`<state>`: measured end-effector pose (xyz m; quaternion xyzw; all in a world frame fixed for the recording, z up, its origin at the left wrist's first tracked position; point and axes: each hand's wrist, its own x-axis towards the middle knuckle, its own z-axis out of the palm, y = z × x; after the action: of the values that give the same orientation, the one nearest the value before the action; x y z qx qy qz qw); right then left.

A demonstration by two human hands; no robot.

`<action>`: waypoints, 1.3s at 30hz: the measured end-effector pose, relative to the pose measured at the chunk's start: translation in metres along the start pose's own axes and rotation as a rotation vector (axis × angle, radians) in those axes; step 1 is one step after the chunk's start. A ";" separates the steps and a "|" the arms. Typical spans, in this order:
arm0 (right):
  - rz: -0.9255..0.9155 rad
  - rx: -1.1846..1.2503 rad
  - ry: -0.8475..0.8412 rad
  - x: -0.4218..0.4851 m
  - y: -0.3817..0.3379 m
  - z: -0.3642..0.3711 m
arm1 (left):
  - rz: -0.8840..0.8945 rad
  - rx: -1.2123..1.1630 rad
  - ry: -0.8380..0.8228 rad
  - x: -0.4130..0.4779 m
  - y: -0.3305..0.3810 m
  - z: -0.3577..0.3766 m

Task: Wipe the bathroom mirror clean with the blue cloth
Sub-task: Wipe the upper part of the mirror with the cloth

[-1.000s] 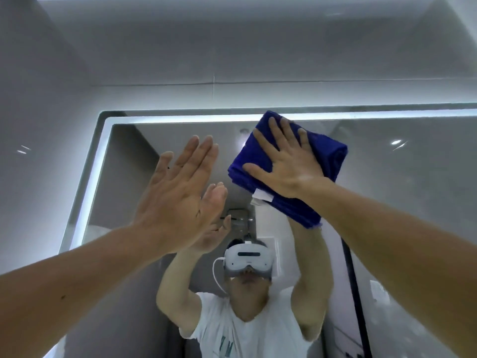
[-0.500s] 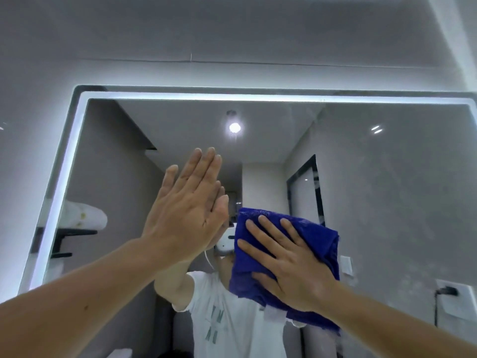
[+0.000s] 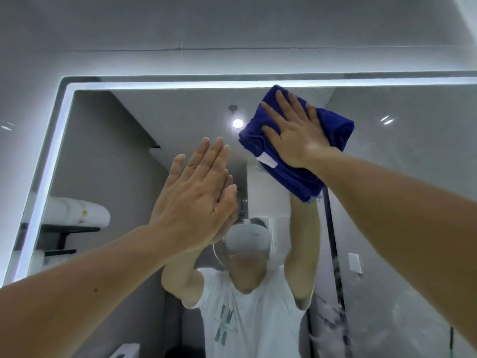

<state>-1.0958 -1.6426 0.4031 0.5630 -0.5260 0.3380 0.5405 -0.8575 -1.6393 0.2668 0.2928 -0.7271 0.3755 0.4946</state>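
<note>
The bathroom mirror (image 3: 124, 156) fills the wall ahead, with a lit white band along its top and left edges. A folded blue cloth (image 3: 333, 130) with a small white label lies flat against the glass just under the top edge, right of centre. My right hand (image 3: 296, 130) presses on it with straight, spread fingers. My left hand (image 3: 196, 195) rests flat on the glass lower down and to the left, fingers straight and together, holding nothing.
The grey wall (image 3: 180, 27) rises above the mirror. In the reflection are a person in a white shirt and headset, a rolled white towel (image 3: 77, 213) on a dark shelf at the left, and a dark door frame at the right.
My right hand has swept the blue cloth from the middle of the mirror back up to its top edge. My left hand has stayed flat on the glass.
</note>
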 end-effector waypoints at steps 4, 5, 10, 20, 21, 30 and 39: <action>0.079 0.004 0.049 0.009 -0.007 0.002 | -0.005 0.040 -0.013 -0.007 -0.002 0.003; 0.081 0.009 0.057 0.002 -0.010 0.002 | -0.007 0.042 -0.017 -0.007 -0.002 0.002; 0.003 0.016 0.077 -0.069 -0.037 0.011 | -0.022 0.012 -0.004 -0.007 0.004 0.005; -0.246 0.022 -0.010 -0.260 -0.066 0.043 | 0.002 0.024 0.022 -0.037 0.040 0.046; -0.271 0.023 -0.022 -0.275 -0.066 0.045 | 0.000 0.023 0.012 -0.043 0.045 0.049; -0.724 -0.010 -0.042 -0.301 -0.013 0.047 | 0.034 0.048 -0.100 -0.085 0.059 0.053; -0.248 -0.030 0.060 -0.256 -0.008 0.034 | -0.035 0.067 -0.094 -0.096 0.049 0.051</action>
<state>-1.1506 -1.6187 0.1512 0.6052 -0.4411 0.2775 0.6017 -0.8896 -1.6495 0.1519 0.3391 -0.7313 0.3768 0.4564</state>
